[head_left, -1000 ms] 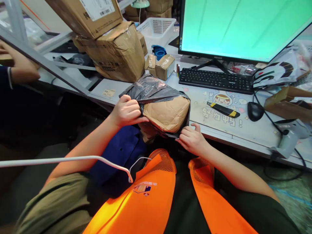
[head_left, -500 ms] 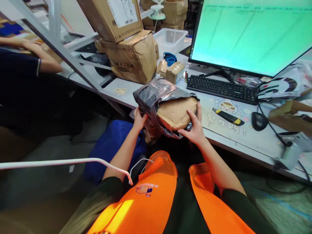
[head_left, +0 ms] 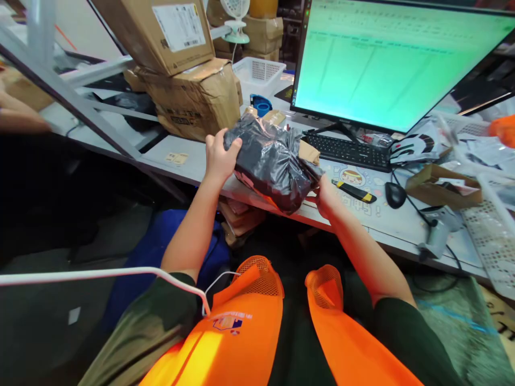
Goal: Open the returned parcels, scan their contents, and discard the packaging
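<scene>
Head view: crumpled black plastic mailer bag (head_left: 271, 161) with a brown cardboard parcel corner (head_left: 309, 152) poking out its far end, held tilted just above the near edge of the worktop (head_left: 402, 225). Left hand (head_left: 219, 155) clamped on the bag's upper-left end, thumb on top. Right hand (head_left: 324, 195) gripping the lower-right end from underneath, mostly hidden by the bag. Hands well apart, one at each end.

Just right of the bag on the worktop: black-and-yellow utility knife (head_left: 354, 191), then black computer mouse (head_left: 395, 194). Behind the bag: black keyboard (head_left: 346, 151) and large monitor with green screen (head_left: 386, 59). Far left of the worktop: stack of taped brown cardboard boxes (head_left: 189, 80), white plastic basket (head_left: 259, 75) behind them, blue tape roll (head_left: 261, 104) beside. Right edge: grey handheld barcode scanner (head_left: 436, 233), open flat cardboard box (head_left: 442, 185). Under the worktop near the left forearm: blue bag (head_left: 161, 252). Another person's arm (head_left: 20, 115) at far left.
</scene>
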